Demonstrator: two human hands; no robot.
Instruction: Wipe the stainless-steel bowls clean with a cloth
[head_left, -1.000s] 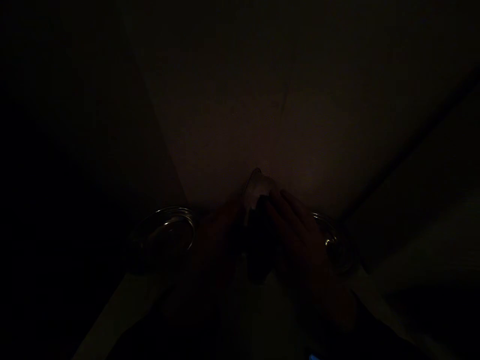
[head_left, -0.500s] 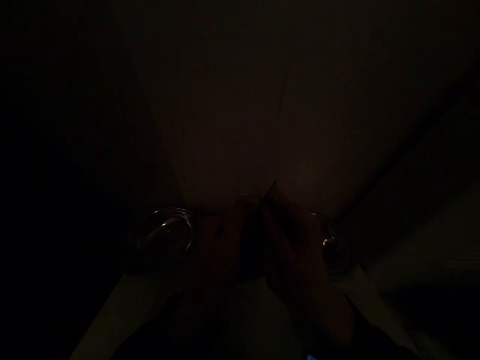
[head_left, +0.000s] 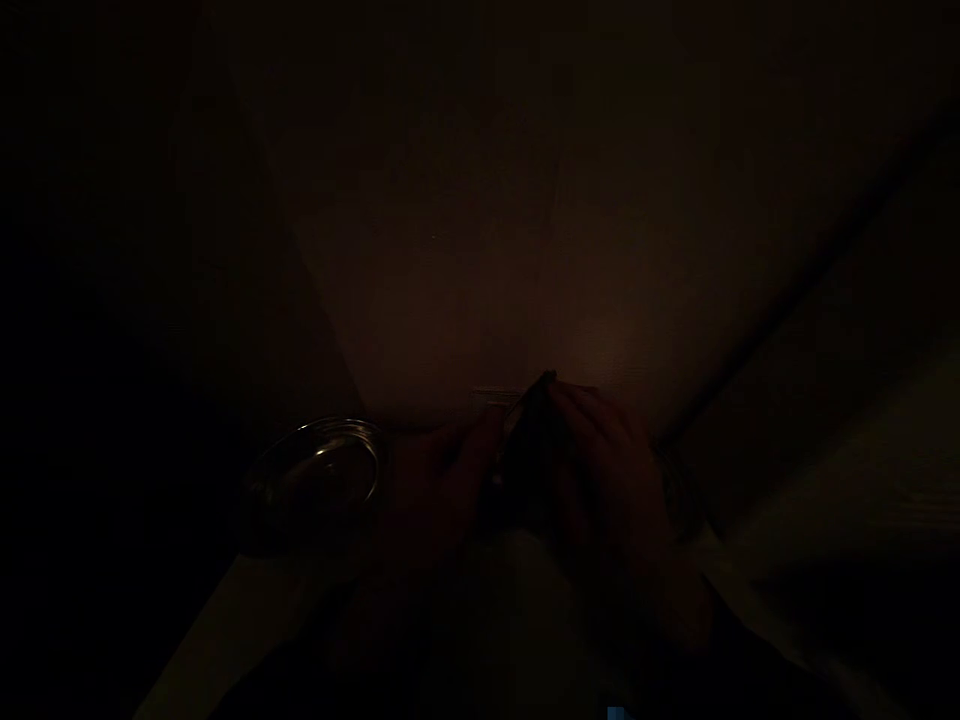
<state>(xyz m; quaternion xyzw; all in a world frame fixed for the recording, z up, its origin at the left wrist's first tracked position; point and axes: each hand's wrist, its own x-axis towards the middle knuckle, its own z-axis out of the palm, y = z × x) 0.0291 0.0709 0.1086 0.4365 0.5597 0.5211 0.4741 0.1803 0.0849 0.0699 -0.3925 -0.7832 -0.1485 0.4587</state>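
Note:
The scene is very dark, and only outlines show. Between my hands is a dark, thin-edged thing (head_left: 534, 440), its pointed upper corner raised; its kind cannot be made out. My left hand (head_left: 442, 475) is closed at its left side, with thumb and fingers pressed near it. My right hand (head_left: 611, 455) bends over its right edge, fingers together near the raised corner. A shiny round dish (head_left: 377, 470) stands just left of my left hand. Behind my right hand, a second round dish (head_left: 679, 490) is mostly hidden.
A pale surface edge (head_left: 202, 630) runs along the lower left, under the dishes. Beyond my hands rises a broad, faintly lit brownish panel (head_left: 450, 300). A dark diagonal band (head_left: 787, 300) crosses the right side. A small bluish patch (head_left: 616, 713) shows at the bottom edge.
My right hand has shifted slightly right and its fingers now lie over the dark thing's edge. The dark thing's upper part looks wider between my hands. My left hand has barely moved.

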